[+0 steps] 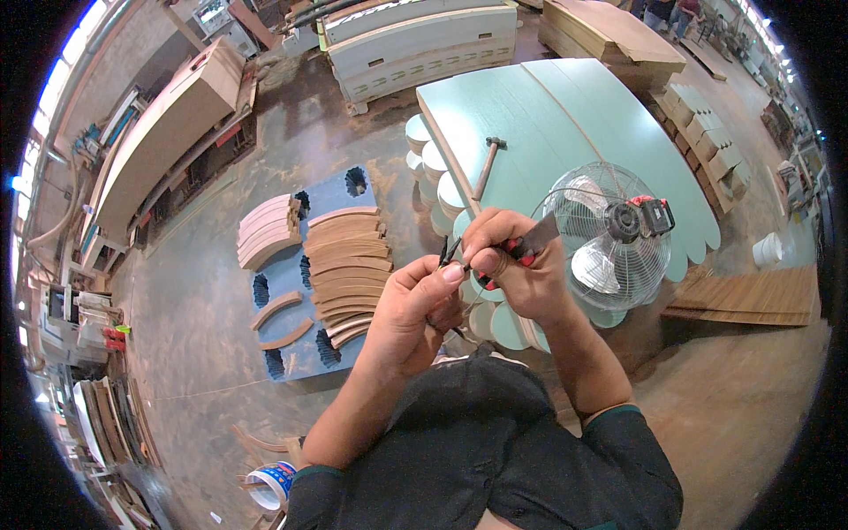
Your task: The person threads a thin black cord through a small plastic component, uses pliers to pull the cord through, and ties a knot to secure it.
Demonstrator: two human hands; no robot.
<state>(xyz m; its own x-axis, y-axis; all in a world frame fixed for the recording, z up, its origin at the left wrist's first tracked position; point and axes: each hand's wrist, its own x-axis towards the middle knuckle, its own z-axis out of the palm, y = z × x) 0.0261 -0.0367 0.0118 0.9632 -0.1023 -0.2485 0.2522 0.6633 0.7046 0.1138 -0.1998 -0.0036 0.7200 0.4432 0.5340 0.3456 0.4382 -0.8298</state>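
Both my hands meet in front of my chest, fingertips almost touching. My left hand [420, 305] is closed, its thumb and forefinger pinching a thin black cord-like piece [448, 253]; a dark end also shows below that hand. My right hand [526, 274] is closed around a tool with a red and black handle and a flat, wide grey blade [541, 234], which looks like a scraper. Its thumb and forefinger also pinch close to the black piece. The exact point where the fingers meet is partly hidden.
Beyond my hands, a hammer [488, 168] lies on stacked pale green panels [565, 106]. A wire-cage fan [609, 234] stands at right. Curved wooden pieces [349, 265] lie on a blue pallet [283, 344] at left. A white and blue bucket [269, 484] sits at lower left.
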